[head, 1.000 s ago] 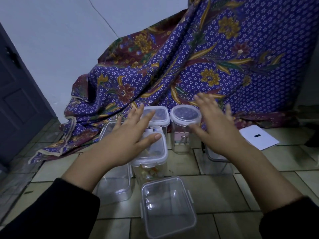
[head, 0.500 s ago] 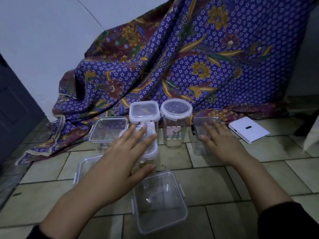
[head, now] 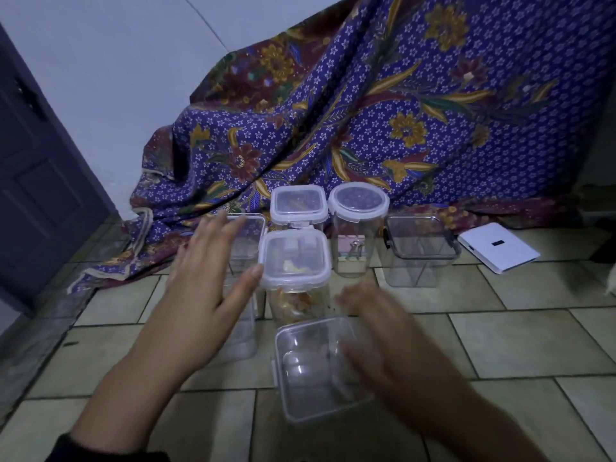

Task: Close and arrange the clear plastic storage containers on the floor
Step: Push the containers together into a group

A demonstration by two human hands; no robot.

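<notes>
Several clear plastic containers stand on the tiled floor. A lidded square container with yellowish contents stands in the middle, a second lidded square one behind it, and a round-lidded jar to the right. A dark-rimmed container stands further right. Nearest me is a lidless square container. My left hand hovers open left of the middle container, thumb near its lid, over two clear containers that it partly hides. My right hand, blurred, is at the lidless container's right side; its grip is unclear.
A purple floral cloth drapes down behind the containers. A white flat device lies on the tiles at the right. A dark door stands at the left, beside a pale wall.
My right hand has come back from the dark-rimmed container to the lidless one near me. My left hand has shifted left off the middle container's lid.
</notes>
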